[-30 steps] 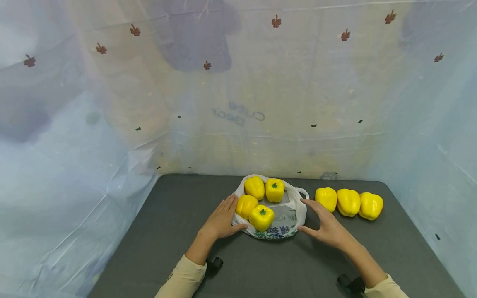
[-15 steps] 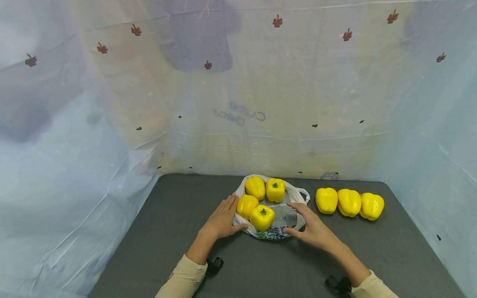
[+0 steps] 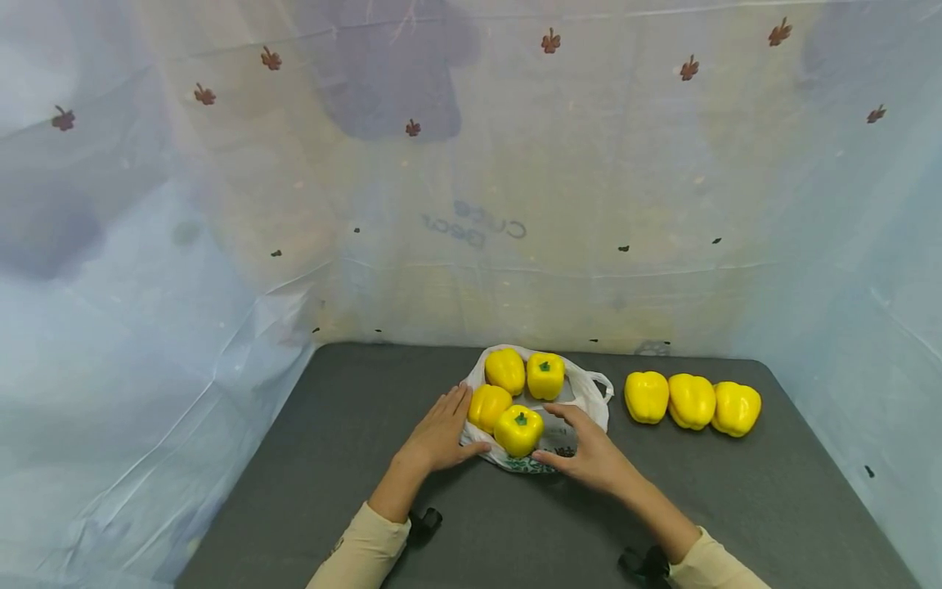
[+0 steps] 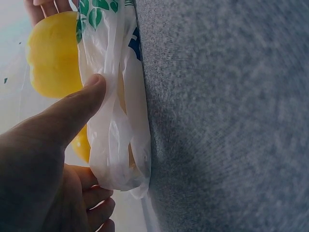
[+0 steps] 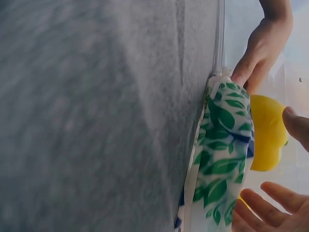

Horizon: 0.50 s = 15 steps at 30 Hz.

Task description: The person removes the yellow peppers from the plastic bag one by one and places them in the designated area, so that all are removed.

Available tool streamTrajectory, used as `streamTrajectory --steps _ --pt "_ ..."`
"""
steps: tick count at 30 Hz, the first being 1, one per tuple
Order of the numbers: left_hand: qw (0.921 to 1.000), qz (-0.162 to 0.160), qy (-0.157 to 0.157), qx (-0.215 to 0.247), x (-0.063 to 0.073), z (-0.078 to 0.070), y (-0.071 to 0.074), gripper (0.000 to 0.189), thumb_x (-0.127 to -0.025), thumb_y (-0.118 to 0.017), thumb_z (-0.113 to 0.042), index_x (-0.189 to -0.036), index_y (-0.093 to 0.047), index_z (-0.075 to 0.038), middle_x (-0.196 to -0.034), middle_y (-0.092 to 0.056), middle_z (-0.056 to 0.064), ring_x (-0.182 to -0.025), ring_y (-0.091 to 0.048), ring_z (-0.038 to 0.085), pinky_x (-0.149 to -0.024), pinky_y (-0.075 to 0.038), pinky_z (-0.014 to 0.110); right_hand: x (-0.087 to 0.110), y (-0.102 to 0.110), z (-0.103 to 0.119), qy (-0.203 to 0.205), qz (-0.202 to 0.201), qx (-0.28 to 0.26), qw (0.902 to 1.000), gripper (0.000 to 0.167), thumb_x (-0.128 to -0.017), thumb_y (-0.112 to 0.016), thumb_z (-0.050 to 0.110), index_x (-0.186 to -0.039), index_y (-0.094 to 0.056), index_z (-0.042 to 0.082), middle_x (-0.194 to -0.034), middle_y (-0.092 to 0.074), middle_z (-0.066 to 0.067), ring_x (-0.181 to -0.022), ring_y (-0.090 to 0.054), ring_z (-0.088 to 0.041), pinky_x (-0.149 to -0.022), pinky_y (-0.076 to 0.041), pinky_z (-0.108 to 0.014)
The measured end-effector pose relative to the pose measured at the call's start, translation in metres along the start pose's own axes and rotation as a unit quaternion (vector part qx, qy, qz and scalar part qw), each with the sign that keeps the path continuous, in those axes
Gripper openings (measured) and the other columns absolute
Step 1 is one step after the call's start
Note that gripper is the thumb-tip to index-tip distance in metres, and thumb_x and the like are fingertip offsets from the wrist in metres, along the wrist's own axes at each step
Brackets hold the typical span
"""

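A white plastic bag (image 3: 593, 397) printed with green leaves (image 5: 219, 159) lies with its mouth spread wide on the dark table. Several yellow bell peppers sit inside it. My left hand (image 3: 439, 436) rests against the bag's left side, its fingers straight and the thumb near the front rim; the left wrist view shows this thumb on the plastic (image 4: 111, 121). Over the bag's right part, my right hand (image 3: 586, 451) has thumb and fingers spread apart. Its thumb tip is close to the front yellow bell pepper (image 3: 518, 432); whether it touches cannot be told.
Three more yellow bell peppers (image 3: 691, 402) lie in a row on the table (image 3: 515, 532), to the right of the bag. Behind the table hangs a pale plastic sheet (image 3: 574, 180), with more sheeting at both sides.
My right hand has moved left from the bag's right rim, across its mouth, to beside the front bell pepper. The left hand, the bag and the bell peppers stay in place.
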<state>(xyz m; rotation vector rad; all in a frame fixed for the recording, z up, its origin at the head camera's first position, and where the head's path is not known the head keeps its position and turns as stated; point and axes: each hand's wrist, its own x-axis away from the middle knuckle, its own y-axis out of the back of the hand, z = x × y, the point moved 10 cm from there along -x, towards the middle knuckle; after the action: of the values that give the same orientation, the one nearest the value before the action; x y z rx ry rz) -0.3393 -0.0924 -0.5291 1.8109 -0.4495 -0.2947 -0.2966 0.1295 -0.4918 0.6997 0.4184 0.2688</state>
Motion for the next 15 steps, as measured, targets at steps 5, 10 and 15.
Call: streamTrajectory --steps 5,10,15 --pt "1.0000 -0.002 0.000 0.002 0.000 -0.001 0.001 0.108 -0.099 -0.070 -0.062 -0.170 -0.020 0.003 -0.177 -0.019 0.020 -0.165 -0.019 0.036 -0.134 -0.018 0.050 -0.005 -0.007 0.002 -0.008 -0.002 -0.011 0.9999 0.073 -0.091 -0.089 0.038 -0.151 -0.057 0.009 -0.148 -0.061 -0.015 -0.136 -0.059 -0.039 -0.110 -0.051 -0.063" --pt "1.0000 0.000 0.000 -0.002 0.000 0.000 -0.001 0.108 -0.100 -0.068 -0.063 -0.170 -0.019 0.003 -0.178 -0.018 0.020 -0.165 -0.019 0.036 -0.135 -0.018 0.050 -0.009 -0.018 0.000 -0.012 0.017 -0.033 0.9992 0.074 -0.091 -0.089 0.037 -0.150 -0.057 0.007 -0.148 -0.061 -0.013 -0.136 -0.059 -0.037 -0.113 -0.050 -0.061" --pt "1.0000 0.002 0.000 -0.008 -0.001 0.000 -0.001 0.108 -0.100 -0.067 -0.063 -0.170 -0.019 0.003 -0.178 -0.017 0.020 -0.165 -0.019 0.036 -0.135 -0.017 0.049 -0.011 -0.026 -0.004 -0.032 0.030 -0.043 0.9981 0.075 -0.091 -0.090 0.038 -0.150 -0.057 0.006 -0.146 -0.061 -0.012 -0.133 -0.060 -0.035 -0.113 -0.051 -0.059"
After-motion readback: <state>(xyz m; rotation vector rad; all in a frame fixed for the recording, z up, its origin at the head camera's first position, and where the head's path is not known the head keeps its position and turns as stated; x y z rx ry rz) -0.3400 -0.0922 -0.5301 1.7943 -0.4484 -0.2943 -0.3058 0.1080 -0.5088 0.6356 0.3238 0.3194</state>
